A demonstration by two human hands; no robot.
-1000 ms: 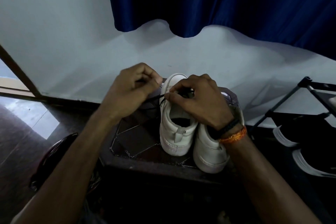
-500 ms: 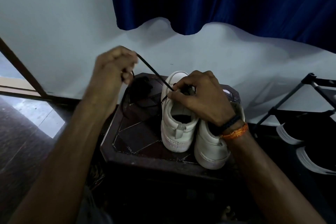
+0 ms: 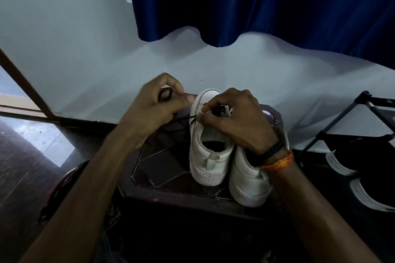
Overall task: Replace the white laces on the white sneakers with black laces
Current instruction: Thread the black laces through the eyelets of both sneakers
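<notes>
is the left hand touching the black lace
Touching. The head view shows the left hand with its fingers curled round a loop of the black lace, which runs on to the left sneaker.

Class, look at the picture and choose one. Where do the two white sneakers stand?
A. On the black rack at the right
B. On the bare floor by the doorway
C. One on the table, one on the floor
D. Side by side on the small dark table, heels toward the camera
D: both white sneakers stand side by side on the small dark table, heels toward the camera.
</notes>
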